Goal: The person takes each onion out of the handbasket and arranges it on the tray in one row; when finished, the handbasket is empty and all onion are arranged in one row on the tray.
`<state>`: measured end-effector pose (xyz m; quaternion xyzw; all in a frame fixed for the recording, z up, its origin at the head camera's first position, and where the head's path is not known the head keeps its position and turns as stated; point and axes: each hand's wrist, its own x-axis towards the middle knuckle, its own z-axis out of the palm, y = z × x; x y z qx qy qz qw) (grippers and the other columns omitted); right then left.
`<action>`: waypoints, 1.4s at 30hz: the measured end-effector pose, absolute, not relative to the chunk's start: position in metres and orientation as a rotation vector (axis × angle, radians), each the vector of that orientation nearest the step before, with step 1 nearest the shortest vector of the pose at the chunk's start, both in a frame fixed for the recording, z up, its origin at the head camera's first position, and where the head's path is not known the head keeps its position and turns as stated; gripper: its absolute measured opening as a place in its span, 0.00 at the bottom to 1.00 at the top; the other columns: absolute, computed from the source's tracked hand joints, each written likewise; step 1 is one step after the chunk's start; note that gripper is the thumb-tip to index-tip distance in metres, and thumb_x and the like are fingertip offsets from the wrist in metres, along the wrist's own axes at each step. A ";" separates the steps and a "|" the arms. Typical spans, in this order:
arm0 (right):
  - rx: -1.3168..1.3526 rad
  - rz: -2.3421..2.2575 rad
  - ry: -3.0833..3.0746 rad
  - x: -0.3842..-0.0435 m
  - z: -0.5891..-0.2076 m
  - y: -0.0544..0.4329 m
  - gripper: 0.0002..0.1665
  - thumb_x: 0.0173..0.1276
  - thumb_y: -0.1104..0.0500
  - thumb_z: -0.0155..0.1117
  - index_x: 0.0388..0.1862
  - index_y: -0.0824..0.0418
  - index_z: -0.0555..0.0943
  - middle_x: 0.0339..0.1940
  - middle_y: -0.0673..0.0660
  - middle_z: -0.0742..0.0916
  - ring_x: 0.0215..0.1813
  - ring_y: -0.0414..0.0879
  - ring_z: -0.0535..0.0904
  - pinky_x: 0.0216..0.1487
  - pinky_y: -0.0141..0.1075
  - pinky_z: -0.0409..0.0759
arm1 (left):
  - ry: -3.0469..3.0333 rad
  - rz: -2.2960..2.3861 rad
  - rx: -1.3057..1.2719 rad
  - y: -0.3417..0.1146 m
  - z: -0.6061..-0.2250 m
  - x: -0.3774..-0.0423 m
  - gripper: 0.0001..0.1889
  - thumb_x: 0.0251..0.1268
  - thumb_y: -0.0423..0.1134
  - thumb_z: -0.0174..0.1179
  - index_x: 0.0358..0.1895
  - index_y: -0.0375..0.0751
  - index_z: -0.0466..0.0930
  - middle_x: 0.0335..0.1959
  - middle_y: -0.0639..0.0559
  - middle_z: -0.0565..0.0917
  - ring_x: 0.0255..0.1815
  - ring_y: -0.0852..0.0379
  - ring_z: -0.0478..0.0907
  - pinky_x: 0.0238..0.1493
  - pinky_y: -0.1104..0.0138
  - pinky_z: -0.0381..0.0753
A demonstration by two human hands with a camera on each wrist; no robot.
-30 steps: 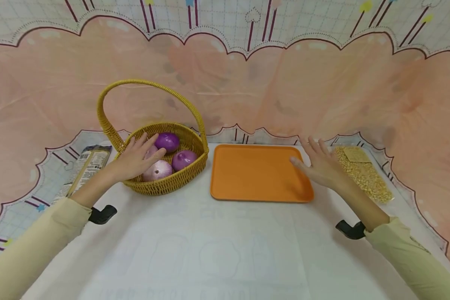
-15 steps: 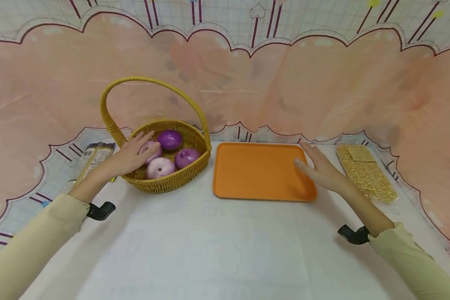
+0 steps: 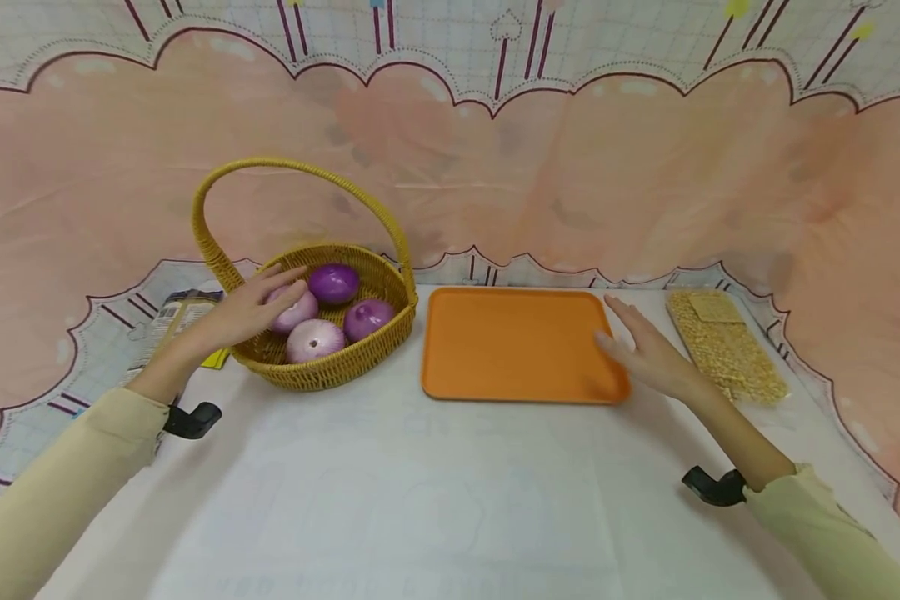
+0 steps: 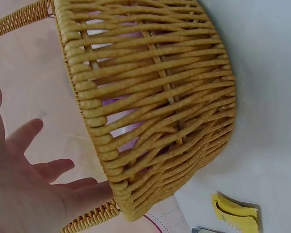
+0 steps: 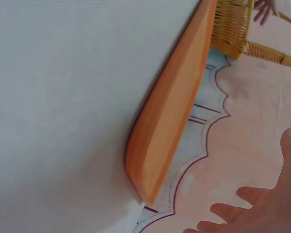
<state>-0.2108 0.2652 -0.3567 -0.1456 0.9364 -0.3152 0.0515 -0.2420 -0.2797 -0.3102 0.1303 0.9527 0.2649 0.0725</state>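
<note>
Left of orange tray (image 3: pixel 521 346): wicker basket (image 3: pixel 322 374), likely corralling onions (image 3: pixel 316 341) | left hand (image 3: pixel 244 315) at basket, fingers wide | right hand (image 3: pixel 654 357), tray's right, fingers wide

You have four onions (image 3: pixel 333 284), one basket (image 3: pixel 326 377), one orange tray (image 3: pixel 521 346), one bag of yellow grains (image 3: pixel 729 348), one printed packet (image 3: pixel 176 317) and one small yellow packet (image 4: pixel 236 214).

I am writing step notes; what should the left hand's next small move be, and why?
Probably lower the left hand onto the nearest onion: the hand reaches over the basket, holding nothing, and the orange tray holds no onion.
</note>
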 end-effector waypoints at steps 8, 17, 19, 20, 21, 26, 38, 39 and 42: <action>-0.481 -0.889 2.811 -0.207 -0.372 0.266 0.47 0.73 0.43 0.53 0.79 0.63 0.46 0.79 0.71 0.51 0.78 0.71 0.42 0.71 0.71 0.43 | 2.848 0.835 0.382 -0.282 -0.308 -0.244 0.35 0.75 0.61 0.39 0.77 0.45 0.53 0.78 0.30 0.44 0.76 0.25 0.42 0.68 0.29 0.44; -0.447 -0.840 2.803 -0.191 -0.382 0.265 0.53 0.68 0.40 0.60 0.78 0.64 0.47 0.78 0.74 0.49 0.77 0.74 0.42 0.68 0.74 0.45 | 2.824 0.901 0.364 -0.285 -0.305 -0.246 0.35 0.74 0.61 0.42 0.76 0.46 0.56 0.78 0.33 0.46 0.77 0.29 0.42 0.69 0.31 0.44; -0.431 -0.840 2.793 -0.187 -0.384 0.266 0.53 0.67 0.41 0.60 0.79 0.63 0.47 0.78 0.74 0.48 0.77 0.74 0.41 0.67 0.74 0.45 | 2.819 0.939 0.373 -0.287 -0.306 -0.249 0.34 0.74 0.60 0.43 0.75 0.45 0.57 0.78 0.34 0.49 0.78 0.30 0.44 0.71 0.32 0.44; -0.435 -0.850 2.788 -0.186 -0.385 0.267 0.53 0.67 0.41 0.61 0.78 0.63 0.47 0.78 0.74 0.48 0.77 0.74 0.41 0.67 0.75 0.45 | 2.814 0.964 0.378 -0.288 -0.307 -0.250 0.34 0.74 0.59 0.43 0.75 0.44 0.58 0.78 0.35 0.51 0.78 0.31 0.44 0.71 0.33 0.44; -0.437 -0.866 2.780 -0.184 -0.386 0.267 0.53 0.67 0.42 0.61 0.79 0.63 0.47 0.78 0.74 0.47 0.77 0.74 0.41 0.67 0.75 0.45 | 2.811 0.983 0.379 -0.290 -0.308 -0.252 0.33 0.74 0.59 0.44 0.75 0.44 0.58 0.78 0.36 0.53 0.78 0.32 0.45 0.71 0.33 0.45; -0.443 -0.939 2.742 -0.181 -0.393 0.269 0.54 0.67 0.43 0.63 0.79 0.63 0.46 0.78 0.74 0.46 0.76 0.75 0.41 0.67 0.75 0.46 | 2.778 1.047 0.360 -0.297 -0.312 -0.257 0.33 0.74 0.58 0.45 0.75 0.44 0.58 0.77 0.37 0.57 0.77 0.32 0.49 0.71 0.34 0.47; -0.325 -0.989 2.609 -0.191 -0.404 0.276 0.53 0.72 0.38 0.52 0.79 0.62 0.37 0.78 0.72 0.40 0.77 0.74 0.36 0.68 0.74 0.42 | 2.775 0.935 0.248 -0.287 -0.316 -0.256 0.36 0.71 0.60 0.47 0.75 0.43 0.57 0.74 0.29 0.59 0.73 0.28 0.54 0.68 0.34 0.55; -0.323 -0.985 2.615 -0.191 -0.405 0.276 0.54 0.72 0.38 0.52 0.79 0.62 0.37 0.78 0.72 0.40 0.77 0.74 0.36 0.67 0.74 0.42 | 2.782 0.923 0.253 -0.286 -0.317 -0.256 0.36 0.71 0.59 0.47 0.75 0.43 0.58 0.73 0.29 0.60 0.73 0.28 0.55 0.68 0.34 0.55; -0.306 -1.002 2.618 -0.192 -0.407 0.273 0.55 0.71 0.38 0.53 0.79 0.63 0.36 0.79 0.71 0.40 0.77 0.73 0.36 0.68 0.74 0.42 | 2.776 0.915 0.245 -0.285 -0.318 -0.259 0.35 0.72 0.58 0.47 0.75 0.42 0.58 0.72 0.28 0.61 0.72 0.28 0.56 0.68 0.34 0.56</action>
